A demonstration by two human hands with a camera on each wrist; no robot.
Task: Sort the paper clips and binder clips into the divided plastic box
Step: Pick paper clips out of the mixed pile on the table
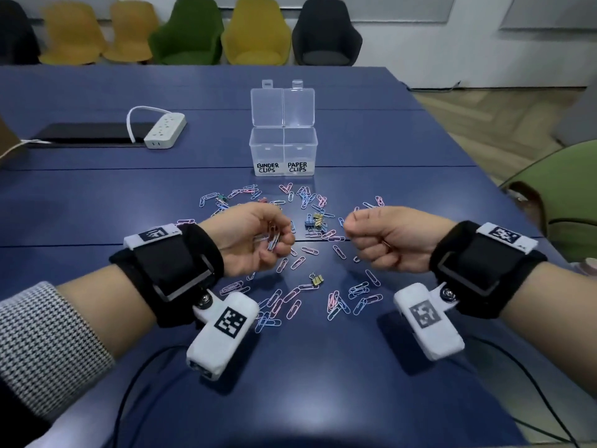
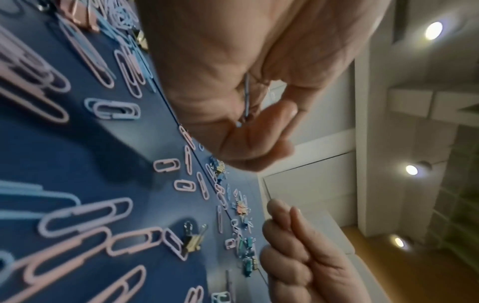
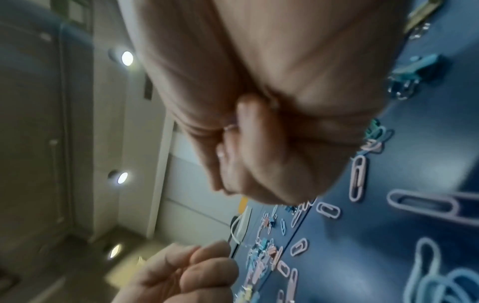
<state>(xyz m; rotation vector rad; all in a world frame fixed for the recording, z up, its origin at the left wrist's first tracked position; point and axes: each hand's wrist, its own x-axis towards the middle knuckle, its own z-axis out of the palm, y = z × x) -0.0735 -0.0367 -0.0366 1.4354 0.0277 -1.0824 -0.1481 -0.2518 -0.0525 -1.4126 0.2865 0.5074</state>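
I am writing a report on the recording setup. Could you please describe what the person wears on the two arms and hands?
Both hands, left hand and right hand, are bare. Each wrist carries a wide black strap with a white tag bearing a black square code, and a white camera box with a similar code hanging below, trailing a black cable. A black-and-white houndstooth sleeve covers the left forearm.

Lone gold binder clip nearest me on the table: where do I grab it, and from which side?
Probably pinch the gold binder clip by its raised wire handles, coming from above. They stand up off the table, while a paper clip crowds the body's near edge.
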